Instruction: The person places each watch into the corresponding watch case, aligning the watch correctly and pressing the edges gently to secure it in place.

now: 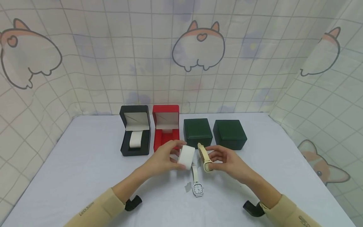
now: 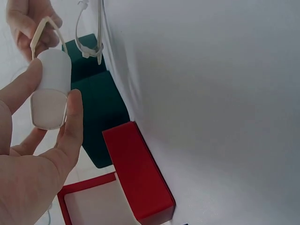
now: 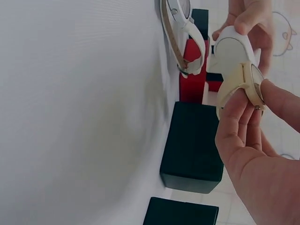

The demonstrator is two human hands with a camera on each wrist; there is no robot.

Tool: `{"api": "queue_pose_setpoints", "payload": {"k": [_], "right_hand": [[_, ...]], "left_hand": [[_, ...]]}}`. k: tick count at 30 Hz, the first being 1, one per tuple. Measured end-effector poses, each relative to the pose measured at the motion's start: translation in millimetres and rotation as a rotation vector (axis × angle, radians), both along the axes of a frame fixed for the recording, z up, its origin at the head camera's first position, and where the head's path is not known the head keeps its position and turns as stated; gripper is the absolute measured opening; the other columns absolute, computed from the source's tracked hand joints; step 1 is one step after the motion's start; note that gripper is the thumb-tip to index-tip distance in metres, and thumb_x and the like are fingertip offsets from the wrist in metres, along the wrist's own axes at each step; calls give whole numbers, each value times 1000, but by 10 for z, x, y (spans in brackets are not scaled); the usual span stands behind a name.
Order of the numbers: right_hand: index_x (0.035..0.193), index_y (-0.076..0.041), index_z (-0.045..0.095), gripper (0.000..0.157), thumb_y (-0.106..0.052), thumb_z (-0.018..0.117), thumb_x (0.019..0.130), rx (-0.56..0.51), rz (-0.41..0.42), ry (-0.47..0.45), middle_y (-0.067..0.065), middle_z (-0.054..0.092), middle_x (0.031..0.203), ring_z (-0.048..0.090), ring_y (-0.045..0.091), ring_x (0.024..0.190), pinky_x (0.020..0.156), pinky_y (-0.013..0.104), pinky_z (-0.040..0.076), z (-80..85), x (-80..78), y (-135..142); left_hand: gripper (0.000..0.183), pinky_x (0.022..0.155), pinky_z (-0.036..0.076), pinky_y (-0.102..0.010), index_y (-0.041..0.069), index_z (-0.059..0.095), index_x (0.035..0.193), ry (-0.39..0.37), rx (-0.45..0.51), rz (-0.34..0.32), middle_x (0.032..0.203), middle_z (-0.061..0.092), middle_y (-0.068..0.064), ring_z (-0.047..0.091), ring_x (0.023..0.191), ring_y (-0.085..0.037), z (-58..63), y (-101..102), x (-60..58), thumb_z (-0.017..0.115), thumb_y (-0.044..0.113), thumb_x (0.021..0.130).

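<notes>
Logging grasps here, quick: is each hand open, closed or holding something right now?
Left hand: holding the white, rounded watch cushion.
Right hand: holding the cream-coloured wristwatch with a curved strap.

Head view downward, wrist views near fingers (image 2: 73,115)

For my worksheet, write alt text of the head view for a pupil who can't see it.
A person's left grip holds a white cushion and the right grip a cream watch at a white table. Another watch rests on the table, nearer the viewer. Behind, left to right, stand an open black box, an open red box and two closed green boxes.
</notes>
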State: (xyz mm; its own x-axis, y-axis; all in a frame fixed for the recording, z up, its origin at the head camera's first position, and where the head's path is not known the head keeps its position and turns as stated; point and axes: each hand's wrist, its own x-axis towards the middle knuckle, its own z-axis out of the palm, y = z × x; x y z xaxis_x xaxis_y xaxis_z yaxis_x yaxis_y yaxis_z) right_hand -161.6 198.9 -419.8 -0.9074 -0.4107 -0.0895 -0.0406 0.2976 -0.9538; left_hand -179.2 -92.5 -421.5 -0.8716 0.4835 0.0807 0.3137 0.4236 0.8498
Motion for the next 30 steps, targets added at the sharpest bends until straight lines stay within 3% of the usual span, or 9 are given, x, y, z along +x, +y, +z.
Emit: {"api": "queue_pose_setpoints", "payload": {"k": [16, 30], "right_hand": [[145, -3, 51, 63, -10, 81, 90, -68, 57, -5, 16, 65, 116, 63, 31, 107, 87, 27, 57, 12, -14, -105], [147, -6, 49, 65, -8, 80, 90, -108, 74, -16, 17, 63, 117, 63, 32, 106, 89, 30, 57, -1, -23, -184]], "left_hand": [[78, 81, 60, -28, 15, 52, 144, 16, 9, -41, 133, 56, -1, 62, 109, -20, -11, 36, 36, 92, 15, 78], [77, 82, 61, -35, 13, 51, 144, 16, 68, -9, 129, 57, -5, 62, 108, -24, -34, 70, 67, 92, 15, 78]]}}
